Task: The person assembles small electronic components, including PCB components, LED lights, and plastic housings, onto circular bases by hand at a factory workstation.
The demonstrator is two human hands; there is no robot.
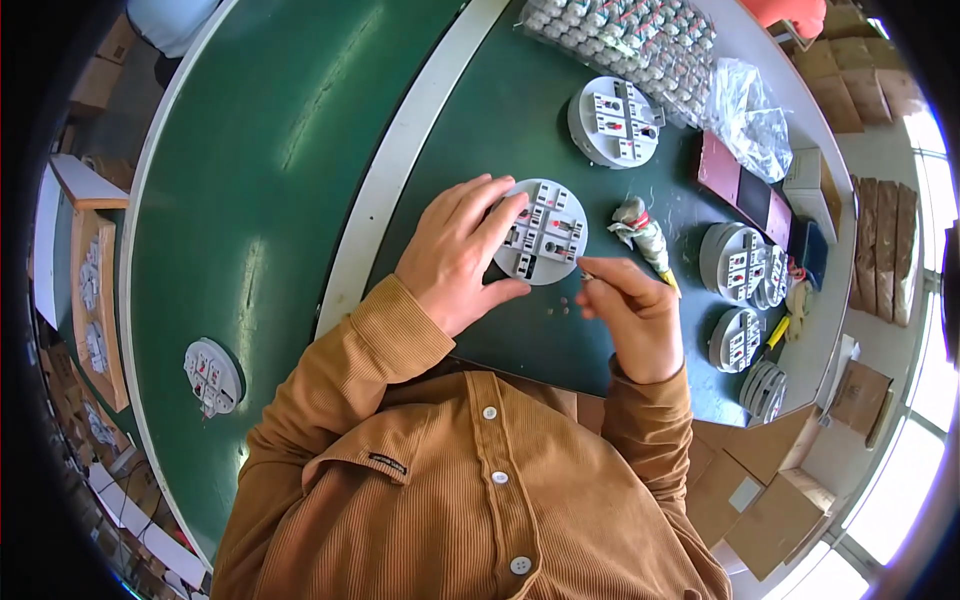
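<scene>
A round grey disc-shaped fixture [545, 262] lies on the green table in front of me, with white and black blocks and small red parts set across its face. My left hand [455, 245] grips its left side, fingers over the upper edge and thumb along the lower edge. Close to the disc's lower right edge, my right hand [632, 310] is closed in a pinch. A tiny thing shows at its fingertips, too small to name. Several small reddish bits [563, 304] lie on the table between my hands.
Beyond stands another round fixture [615, 125], near a tray of wrapped round parts [630, 45]. A wrapped tool with a yellow tip [645, 237] lies right of my disc. More fixtures [735, 262] sit at the right; another [212, 375] rests on the green belt at left.
</scene>
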